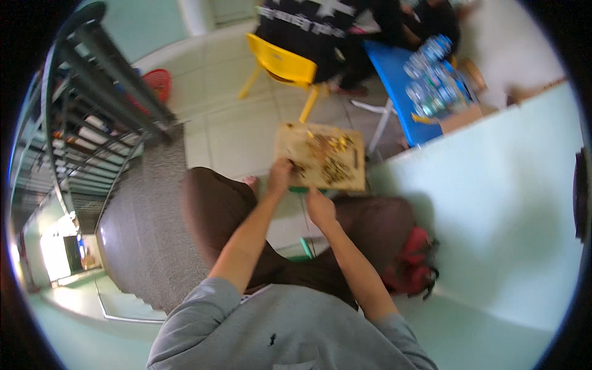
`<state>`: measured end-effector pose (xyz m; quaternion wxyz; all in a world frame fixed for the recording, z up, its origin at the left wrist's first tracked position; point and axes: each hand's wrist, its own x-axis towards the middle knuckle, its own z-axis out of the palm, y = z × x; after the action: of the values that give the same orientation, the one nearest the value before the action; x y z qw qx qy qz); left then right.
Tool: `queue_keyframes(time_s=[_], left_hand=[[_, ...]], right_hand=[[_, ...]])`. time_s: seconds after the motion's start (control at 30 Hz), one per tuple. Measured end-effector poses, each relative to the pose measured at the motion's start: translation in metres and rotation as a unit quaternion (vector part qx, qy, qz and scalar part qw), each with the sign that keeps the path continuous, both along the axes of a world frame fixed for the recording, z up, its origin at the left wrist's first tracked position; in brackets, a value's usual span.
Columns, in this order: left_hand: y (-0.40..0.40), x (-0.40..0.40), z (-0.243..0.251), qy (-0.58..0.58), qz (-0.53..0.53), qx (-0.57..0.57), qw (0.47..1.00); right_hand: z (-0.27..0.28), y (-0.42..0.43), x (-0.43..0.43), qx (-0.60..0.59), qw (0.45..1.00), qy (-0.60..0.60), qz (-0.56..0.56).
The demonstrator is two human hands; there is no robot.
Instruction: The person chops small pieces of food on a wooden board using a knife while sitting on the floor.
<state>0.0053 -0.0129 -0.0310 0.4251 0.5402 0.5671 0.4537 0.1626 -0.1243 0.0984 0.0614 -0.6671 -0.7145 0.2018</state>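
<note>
In front of me is a pale cutting board (296,138) with a slot handle in its right side. Yellow pieces (341,142) are spread near its far right corner, and brownish-green chopped bits (337,171) lie in a heap closer to me. My left hand (280,173) rests at the board's left side, its fingertips at some small dark pieces (299,169); blur hides whether it pinches one. At the near edge, the fingers of my right hand (320,206) are curled, and what they may hold cannot be made out. A green support (299,189) shows under the board.
Beyond the board, a person in black sits on a yellow plastic chair (282,60). Plastic bottles (432,88) stand on a blue folding table (388,64) at right. Stairs (148,222) with a metal railing (51,115) drop away at left. A red basket (158,84) is behind the railing.
</note>
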Motion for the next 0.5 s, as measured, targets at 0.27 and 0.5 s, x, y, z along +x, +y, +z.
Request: queue_keyframes(time_s=[0.27,0.5], left_hand=[[0.004,0.018,0.038,0.222,-0.041,0.247,0.942],[-0.002,0.018,0.045,0.076,-0.029,0.134,0.988]], right_hand=[[0.004,-0.007,0.018,-0.036,0.998,-0.048,-0.013],[-0.016,-0.005,0.010,-0.095,0.993,0.028,-0.055]])
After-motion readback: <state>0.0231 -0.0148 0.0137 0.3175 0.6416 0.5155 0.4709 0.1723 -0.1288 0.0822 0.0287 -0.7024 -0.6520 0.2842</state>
